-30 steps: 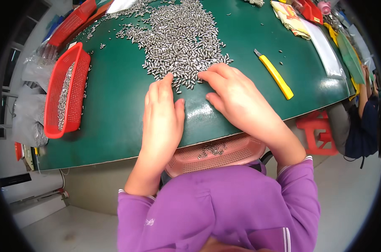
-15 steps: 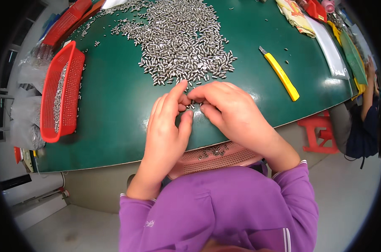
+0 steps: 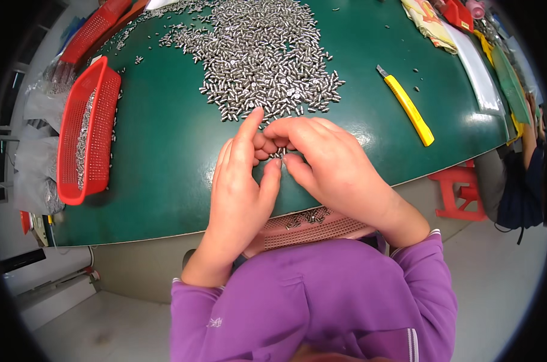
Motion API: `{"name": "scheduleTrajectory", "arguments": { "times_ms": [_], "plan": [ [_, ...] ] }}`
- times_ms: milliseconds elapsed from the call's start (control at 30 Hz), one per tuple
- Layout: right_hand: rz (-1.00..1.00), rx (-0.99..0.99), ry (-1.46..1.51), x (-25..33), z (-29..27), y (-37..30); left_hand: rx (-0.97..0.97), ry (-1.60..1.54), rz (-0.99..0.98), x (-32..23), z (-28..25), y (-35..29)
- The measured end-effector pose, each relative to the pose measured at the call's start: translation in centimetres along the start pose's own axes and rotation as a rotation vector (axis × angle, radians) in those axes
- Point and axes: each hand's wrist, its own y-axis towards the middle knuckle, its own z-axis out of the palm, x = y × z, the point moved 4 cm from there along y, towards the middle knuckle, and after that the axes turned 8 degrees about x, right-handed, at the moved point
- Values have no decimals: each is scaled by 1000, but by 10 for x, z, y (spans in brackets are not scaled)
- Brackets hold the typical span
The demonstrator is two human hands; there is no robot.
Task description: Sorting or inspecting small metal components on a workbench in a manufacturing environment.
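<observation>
A wide heap of small, shiny, bullet-shaped metal pieces (image 3: 261,60) covers the far middle of the green table (image 3: 159,181). At the heap's near edge, my left hand (image 3: 240,163) and my right hand (image 3: 331,151) meet fingertip to fingertip. Several metal pieces (image 3: 278,152) sit between thumbs and curled fingers, gripped from both sides. My left index finger points out toward the heap, while its other fingers bend inward. Bent over the pieces, my right fingers partly hide them, with the thumb below.
A red basket (image 3: 68,175) with metal pieces stands at left. A yellow utility knife (image 3: 409,111) lies to the right. Below the table's near edge is a pink basket (image 3: 340,228) with a few pieces. A red stool (image 3: 457,190) and another person's arm (image 3: 531,139) appear far right.
My hands have drawn slightly closer together around the metal pieces, and the left thumb has shifted a little right. The view has moved slightly.
</observation>
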Motion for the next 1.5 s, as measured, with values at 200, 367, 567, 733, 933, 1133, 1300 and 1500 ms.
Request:
{"name": "scheduleTrajectory", "arguments": {
  "times_ms": [200, 367, 567, 733, 933, 1133, 1300, 1500],
  "plan": [
    [-17, 37, 23, 1, 0, -2, 11, -32, -4, 2, 1, -2],
    [-30, 16, 31, 2, -1, -2, 6, -5, 13, 0, -1, -3],
    [-26, 25, 58, 3, 1, 0, -18, -8, -4, -3, -2, -1],
    [-34, 20, 69, 2, 0, 0, -11, -15, 11, -4, -2, -2],
    [-35, 34, 52, 3, -2, -2, 0, 50, -12, -3, -1, -3],
    [-26, 25, 72, 2, -2, -4, 22, -10, 16, -4, -4, -5],
    [-14, 43, 77, -1, 0, -7, 89, 22, 31, -5, -6, -8],
    [-42, 22, 68, -1, 2, -6, 81, -30, 20, -4, -5, -8]
  ]
}}
